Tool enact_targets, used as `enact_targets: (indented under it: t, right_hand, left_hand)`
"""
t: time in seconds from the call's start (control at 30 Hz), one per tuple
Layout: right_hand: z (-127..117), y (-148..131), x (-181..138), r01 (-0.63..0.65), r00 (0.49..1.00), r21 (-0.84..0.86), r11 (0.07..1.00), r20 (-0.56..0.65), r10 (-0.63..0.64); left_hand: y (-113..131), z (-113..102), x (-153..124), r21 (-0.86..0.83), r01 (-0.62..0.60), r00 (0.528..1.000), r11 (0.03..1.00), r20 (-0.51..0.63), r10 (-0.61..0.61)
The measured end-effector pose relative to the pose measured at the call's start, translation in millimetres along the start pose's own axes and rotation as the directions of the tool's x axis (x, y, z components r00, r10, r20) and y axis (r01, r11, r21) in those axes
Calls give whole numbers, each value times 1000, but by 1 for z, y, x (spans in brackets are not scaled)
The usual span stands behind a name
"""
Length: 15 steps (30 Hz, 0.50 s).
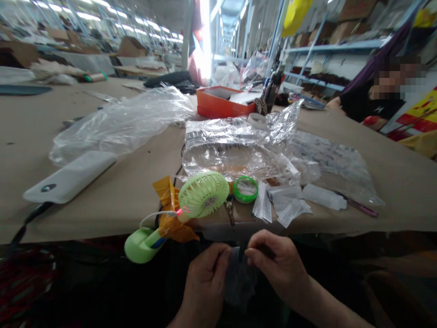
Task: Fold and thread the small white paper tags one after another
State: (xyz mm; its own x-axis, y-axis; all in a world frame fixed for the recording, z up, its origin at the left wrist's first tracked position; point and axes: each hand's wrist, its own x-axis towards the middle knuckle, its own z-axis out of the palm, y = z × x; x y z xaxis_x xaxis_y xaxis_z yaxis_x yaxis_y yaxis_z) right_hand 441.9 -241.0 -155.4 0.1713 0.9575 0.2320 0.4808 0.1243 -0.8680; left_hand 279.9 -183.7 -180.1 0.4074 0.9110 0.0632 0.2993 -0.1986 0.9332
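Observation:
Below the table's front edge, my left hand is closed, thumb against the fingers, at the edge of a pale translucent plastic bag. The bag hangs in the dark between my hands, and its lower part is hard to make out. My right hand is pinched just to the right of it; a small dark piece shows near the fingertips, too unclear to name. On the table above them lie printed paper labels, a green round tub with whitish contents and a small metal tool.
A green fan is fixed with brown tape at the table edge. Behind lie clear plastic bags, a tape roll and an orange box. A white power strip lies left; a person sits at right.

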Motion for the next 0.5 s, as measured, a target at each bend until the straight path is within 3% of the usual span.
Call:
enact_targets:
  t: [0.07, 0.17, 0.27, 0.33, 0.4, 0.5]
  right_hand:
    - [-13, -6, 10, 157, 986, -141, 977, -30, -163]
    - [-32, -12, 40, 339, 924, -403, 850, -28, -382]
    - [-42, -9, 70, 332, 914, -661, 673, 50, -401]
    - [-45, -5, 81, 330, 927, -723, 607, 125, -354]
    - [-48, -2, 82, 351, 923, -681, 643, 138, -358]
    - [-57, 5, 69, 351, 899, -513, 784, -49, -435]
  left_hand:
    - [-12, 3, -1, -19, 49, 998, 999, 27, -48]
    - [-31, 8, 1, -22, 89, 995, 996, 42, -88]
    - [-44, 10, 1, 24, 127, 992, 992, 21, -128]
    - [-46, 10, -2, 30, 129, 991, 991, 19, -130]
    - [-45, 9, -4, 10, 134, 991, 991, 27, -135]
    - [-40, 9, -8, -31, 175, 984, 984, 43, -174]
